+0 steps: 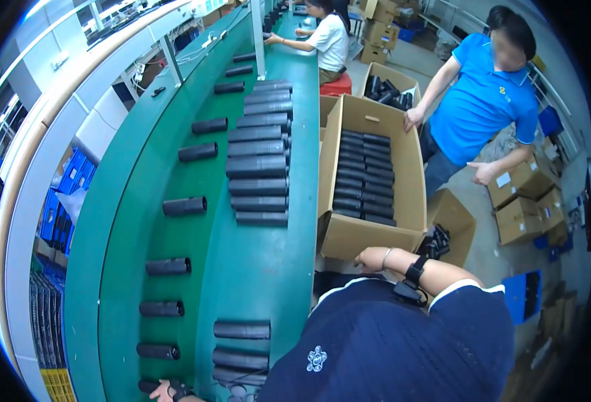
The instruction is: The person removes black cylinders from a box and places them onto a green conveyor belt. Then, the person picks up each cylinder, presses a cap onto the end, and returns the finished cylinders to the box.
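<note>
At the lower left edge my left hand (165, 390) reaches over the green conveyor belt, its fingers closed around the end of a black tube (148, 386). Most of that tube is hidden or cut off by the rim. My right hand (372, 258) hangs beside the near edge of a large cardboard box (369, 236), with loosely bent fingers and nothing visible in them. Further black tubes (168, 266) lie spaced out along the belt. On the green ledge beside me rests a small group of tubes (242, 329), and farther off a longer row (258, 167).
The large box holds stacked black tubes (364, 175). A person in a blue shirt (480, 100) stands across it, one hand on its edge. Another person in white (329, 40) sits farther along the bench. A smaller open box (453, 218) and more cartons (523, 201) stand on the right.
</note>
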The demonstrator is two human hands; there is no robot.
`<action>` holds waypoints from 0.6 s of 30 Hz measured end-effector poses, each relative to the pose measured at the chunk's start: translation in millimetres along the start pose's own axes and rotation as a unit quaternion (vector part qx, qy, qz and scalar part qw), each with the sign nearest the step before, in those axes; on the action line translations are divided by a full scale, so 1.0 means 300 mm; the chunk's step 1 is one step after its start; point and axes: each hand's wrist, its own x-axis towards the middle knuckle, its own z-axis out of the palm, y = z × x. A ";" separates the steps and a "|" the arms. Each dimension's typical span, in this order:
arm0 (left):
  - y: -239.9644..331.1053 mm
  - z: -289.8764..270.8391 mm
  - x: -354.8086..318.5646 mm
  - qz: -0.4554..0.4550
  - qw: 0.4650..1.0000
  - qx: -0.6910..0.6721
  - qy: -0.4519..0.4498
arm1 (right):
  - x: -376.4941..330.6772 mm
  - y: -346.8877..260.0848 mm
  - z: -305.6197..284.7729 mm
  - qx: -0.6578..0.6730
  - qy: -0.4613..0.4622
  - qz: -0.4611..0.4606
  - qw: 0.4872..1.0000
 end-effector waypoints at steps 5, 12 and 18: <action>0.073 -0.005 -0.005 0.076 0.996 -0.041 0.001 | 0.013 0.217 0.132 0.021 -0.060 0.106 0.992; 0.041 -0.198 -0.399 0.550 0.771 -0.311 -0.083 | 0.006 0.222 0.087 0.147 -0.025 0.125 0.981; 0.090 -0.393 -0.709 0.615 0.735 -0.138 -0.250 | 0.079 0.339 0.231 0.137 0.003 0.073 0.988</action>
